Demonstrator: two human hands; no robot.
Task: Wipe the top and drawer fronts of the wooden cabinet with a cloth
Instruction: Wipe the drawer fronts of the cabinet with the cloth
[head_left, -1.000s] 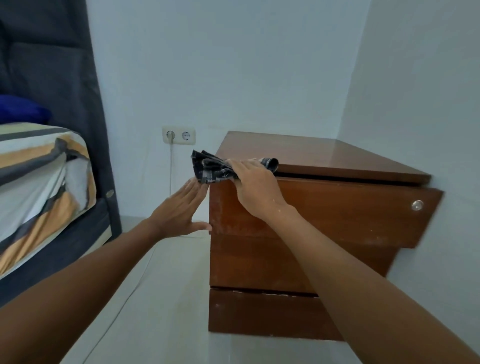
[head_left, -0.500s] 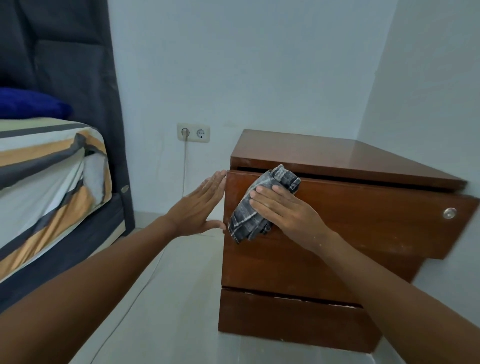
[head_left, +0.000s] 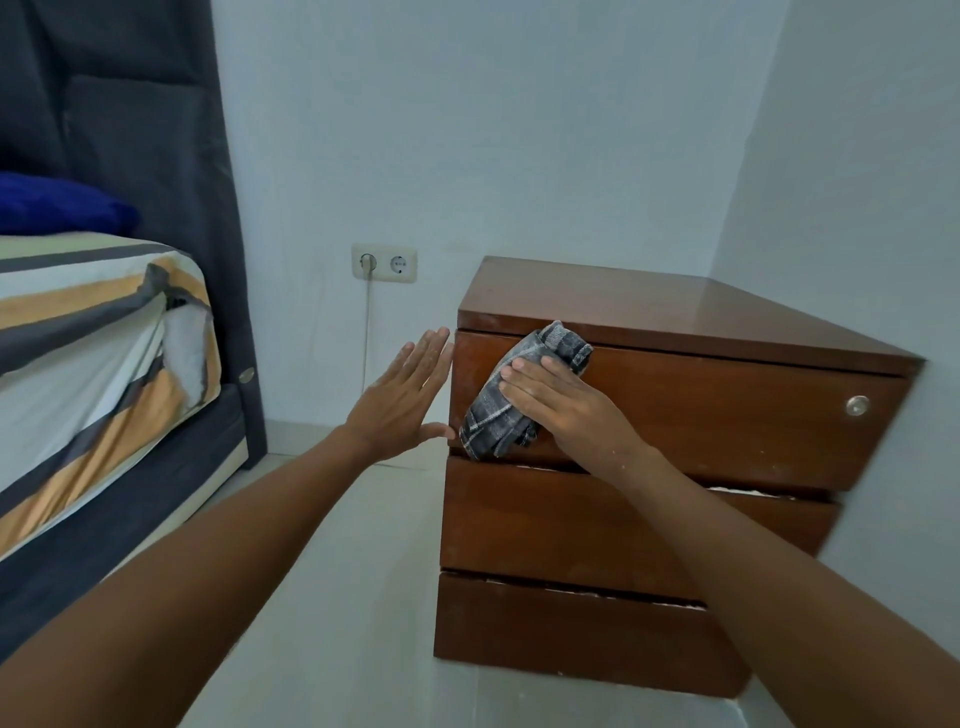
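Observation:
The wooden cabinet (head_left: 691, 322) stands in the room's right corner, with three drawer fronts stacked below its glossy top. My right hand (head_left: 566, 405) presses a grey checked cloth (head_left: 506, 410) flat against the left part of the top drawer front (head_left: 727, 410). A small round metal knob (head_left: 857, 405) sits at that drawer's right end. My left hand (head_left: 402, 400) is open with its fingers straight, its palm against the cabinet's left side at the height of the top drawer.
A bed with a striped sheet (head_left: 98, 332) and a dark headboard (head_left: 145, 130) fills the left. A double wall socket (head_left: 384, 263) with a white cable sits between bed and cabinet. Pale tiled floor (head_left: 332, 597) lies in front.
My right hand brought the cloth down from the top's front edge onto the top drawer front. The view shifted left and closer. My left hand stays at the cabinet's side.

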